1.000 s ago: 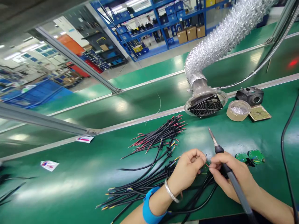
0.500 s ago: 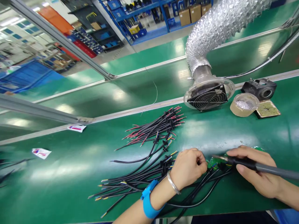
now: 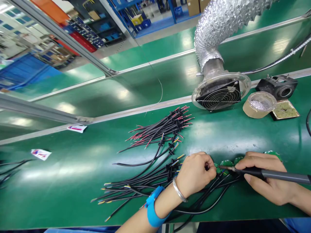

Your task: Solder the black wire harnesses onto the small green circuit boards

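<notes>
My right hand (image 3: 269, 178) is closed around a soldering iron (image 3: 279, 174), held like a pen with its tip pointing left. That tip reaches a small round green circuit board (image 3: 226, 163), where thin coloured wires end. Close by on the left, my left hand (image 3: 198, 173) has its fingers pinched at the edge of the boards; what lies between the fingertips is hidden. Black cables (image 3: 206, 197) run from the boards toward the bench's front edge. More green boards, one of them a round board (image 3: 273, 154), lie behind my right hand.
Black cables with red ends (image 3: 162, 126) lie in a bundle behind other loose cables (image 3: 136, 187). A fume extractor fan (image 3: 218, 97) on a silver duct (image 3: 218, 29) stands behind my hands. To its right are a tub (image 3: 259, 105), a sponge tray (image 3: 285, 110) and a black holder (image 3: 277, 87).
The soldering iron's tip has come slightly left and down onto the board beside my left fingers. My left hand keeps nearly the same pose. The whole view has shifted a little.
</notes>
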